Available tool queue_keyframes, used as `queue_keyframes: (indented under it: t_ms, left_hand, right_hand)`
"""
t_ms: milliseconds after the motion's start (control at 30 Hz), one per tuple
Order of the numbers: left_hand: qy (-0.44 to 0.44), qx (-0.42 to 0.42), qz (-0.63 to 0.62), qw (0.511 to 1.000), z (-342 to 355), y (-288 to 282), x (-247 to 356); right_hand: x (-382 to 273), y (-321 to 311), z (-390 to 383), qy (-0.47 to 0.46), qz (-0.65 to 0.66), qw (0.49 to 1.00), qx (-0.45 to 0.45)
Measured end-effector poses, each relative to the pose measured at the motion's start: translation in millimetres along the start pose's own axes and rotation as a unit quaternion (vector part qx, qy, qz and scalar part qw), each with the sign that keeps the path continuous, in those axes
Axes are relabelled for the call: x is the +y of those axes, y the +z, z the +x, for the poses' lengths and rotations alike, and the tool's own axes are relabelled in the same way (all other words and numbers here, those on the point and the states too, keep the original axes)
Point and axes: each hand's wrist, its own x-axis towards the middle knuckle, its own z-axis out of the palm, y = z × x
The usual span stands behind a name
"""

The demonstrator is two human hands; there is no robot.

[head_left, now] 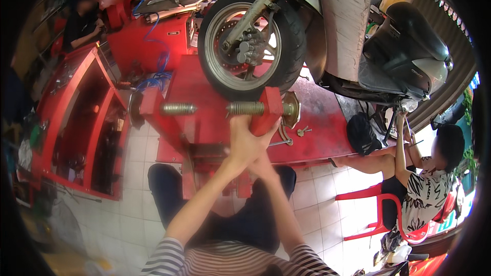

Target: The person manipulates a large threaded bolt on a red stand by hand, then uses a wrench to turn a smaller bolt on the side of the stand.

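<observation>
My left hand [246, 138] is wrapped on the red steel upright [271, 99] of a wheel clamp, just below its threaded bolt [244, 107]. My right hand [260, 161] is behind and below the left one, mostly hidden by it, so its fingers and what they touch cannot be made out. A second upright [156, 105] with another threaded bolt [178, 108] stands to the left. Beyond the clamp, a scooter's front wheel [212, 56] rests on a red lift platform [319, 133]. A wrench [280, 142] and keys [303, 132] lie right of my hands.
An open red cabinet [105, 128] stands left, near blue hose [156, 79] and a red box [158, 30]. At right, a co-worker [424, 189] on a red chair [381, 209] works under the scooter, by a black bag [362, 133]. Another person [79, 23] sits back left.
</observation>
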Motion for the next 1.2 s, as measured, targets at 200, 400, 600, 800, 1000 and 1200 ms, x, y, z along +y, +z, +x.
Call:
queue_keyframes:
  t_ms: [200, 400, 600, 800, 1000, 1200]
  left_hand:
    - [0.127, -0.021, -0.014, 0.992, -5, 8, -11]
    - [0.174, -0.064, 0.004, 0.983, -1, -3, -10]
    - [0.127, -0.126, -0.047, 0.983, -4, -5, -17]
    - [0.118, -0.116, -0.076, 0.983, -1, -3, -31]
    - [0.079, -0.129, -0.077, 0.985, 3, -6, -26]
    - [0.103, -0.102, -0.041, 0.989, 4, -7, -26]
  right_hand:
    - [-93, -71, -13, -0.122, -0.016, 0.99, 0.065]
    - [-144, -82, 19, -0.289, -0.159, 0.937, 0.113]
    - [-162, -78, 17, -0.189, -0.192, 0.955, 0.124]
    - [-163, -97, 12, -0.091, -0.263, 0.958, 0.074]
    - [-168, -75, 24, -0.233, -0.172, 0.949, 0.125]
    - [-169, -78, 16, -0.354, -0.293, 0.877, 0.141]
